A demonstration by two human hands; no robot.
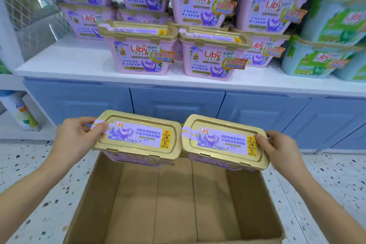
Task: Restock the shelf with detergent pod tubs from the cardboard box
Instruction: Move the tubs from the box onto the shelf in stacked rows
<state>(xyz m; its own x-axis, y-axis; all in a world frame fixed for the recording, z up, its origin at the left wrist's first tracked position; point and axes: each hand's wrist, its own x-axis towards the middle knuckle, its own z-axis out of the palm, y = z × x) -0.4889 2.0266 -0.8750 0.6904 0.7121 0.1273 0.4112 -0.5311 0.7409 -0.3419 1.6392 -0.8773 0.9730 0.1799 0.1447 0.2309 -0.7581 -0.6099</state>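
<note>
Two pink detergent pod tubs with gold lids hang side by side above the open cardboard box [174, 200]. My left hand [77, 138] grips the outer end of the left tub [138, 136], thumb on the lid. My right hand [277, 148] grips the outer end of the right tub [223, 142] the same way. The tubs' inner ends touch. The box interior below shows only bare cardboard. On the white shelf [65, 63] stand several matching pink tubs, with two at the front [138, 53] and stacked ones behind.
Green-and-blue tubs [316, 59] fill the shelf's right end. A wire mesh panel [33, 8] bounds the shelf on the left. Blue cabinet doors [176, 103] sit under the shelf. A spray bottle [21, 113] stands low at the left. The floor is speckled terrazzo [29, 164].
</note>
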